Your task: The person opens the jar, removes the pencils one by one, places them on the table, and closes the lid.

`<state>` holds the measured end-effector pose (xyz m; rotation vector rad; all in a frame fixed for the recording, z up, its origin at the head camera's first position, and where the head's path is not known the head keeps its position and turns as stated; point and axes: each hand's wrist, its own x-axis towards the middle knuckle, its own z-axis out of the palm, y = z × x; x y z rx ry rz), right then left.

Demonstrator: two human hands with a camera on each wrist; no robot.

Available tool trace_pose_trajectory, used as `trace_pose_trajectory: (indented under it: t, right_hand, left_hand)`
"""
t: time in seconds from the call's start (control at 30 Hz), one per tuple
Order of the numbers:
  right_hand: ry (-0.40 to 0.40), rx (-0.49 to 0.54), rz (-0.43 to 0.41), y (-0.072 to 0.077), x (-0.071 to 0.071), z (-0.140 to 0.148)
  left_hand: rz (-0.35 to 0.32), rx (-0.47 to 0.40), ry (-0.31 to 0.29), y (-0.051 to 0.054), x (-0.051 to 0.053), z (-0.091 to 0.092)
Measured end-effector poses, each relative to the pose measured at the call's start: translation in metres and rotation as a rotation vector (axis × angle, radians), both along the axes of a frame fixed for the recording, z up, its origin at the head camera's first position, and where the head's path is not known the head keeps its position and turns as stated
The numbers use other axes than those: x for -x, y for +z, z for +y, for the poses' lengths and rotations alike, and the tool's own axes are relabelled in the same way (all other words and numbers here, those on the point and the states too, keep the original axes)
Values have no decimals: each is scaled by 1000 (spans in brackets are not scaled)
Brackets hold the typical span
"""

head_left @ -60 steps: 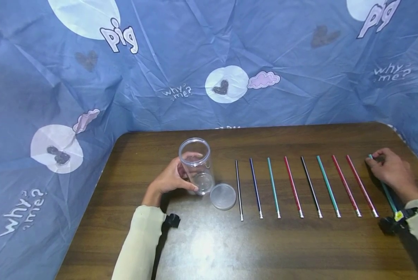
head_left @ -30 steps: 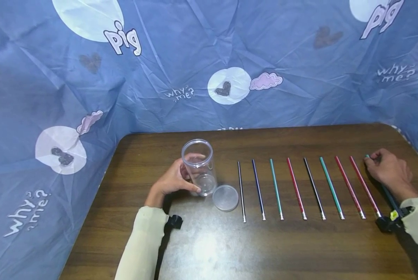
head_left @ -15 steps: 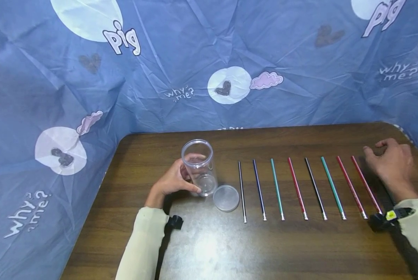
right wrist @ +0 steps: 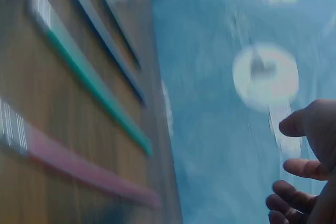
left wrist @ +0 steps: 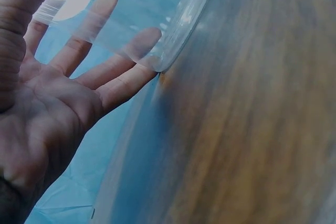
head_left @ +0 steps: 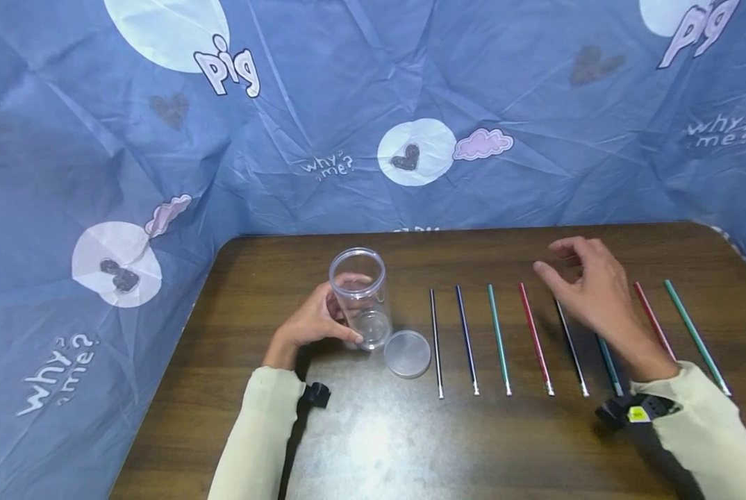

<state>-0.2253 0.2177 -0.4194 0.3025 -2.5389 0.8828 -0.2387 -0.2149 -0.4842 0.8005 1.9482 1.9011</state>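
Note:
In the head view my left hand (head_left: 310,319) holds a clear plastic jar (head_left: 378,309) upright on the table, thumb in front and fingers behind. The jar's mouth is uncovered and nothing shows inside. Its round lid (head_left: 407,354) lies beside it. My right hand (head_left: 588,288) hovers over the row of pencils with thumb and fingers apart, holding nothing. Below it are a black pencil (head_left: 573,354) and a partly covered green pencil (head_left: 609,364); the hand and forearm hide more. In the right wrist view a red pencil (right wrist: 79,166) lies beside a green pencil (right wrist: 94,87).
Left of the right hand, black (head_left: 436,340), blue (head_left: 467,340), green (head_left: 499,340) and red (head_left: 537,340) pencils lie spaced apart. Another green pencil (head_left: 697,337) lies far right. Patterned blue cloth (head_left: 323,90) hangs behind the brown table (head_left: 473,451).
My right hand has let go of the rightmost green pencil, which lies on the table, and has moved left above the row. My left hand keeps its grip on the jar.

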Motion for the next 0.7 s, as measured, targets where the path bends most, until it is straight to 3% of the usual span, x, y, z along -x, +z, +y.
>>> trace_pose_trajectory:
  t: [0.2,0.5,0.7]
  right_hand:
    - [199,-36,2,-8,-10,-58]
    - [304,12,-91,-29,-28,-117]
    - [370,-58,-171,-41,-45,-140]
  left_hand:
    - [-1,-4,-4,-1,1,1]
    - [-4,-44,-56,-3,3,2]
    - [9,-37,-38,-2,2,0]
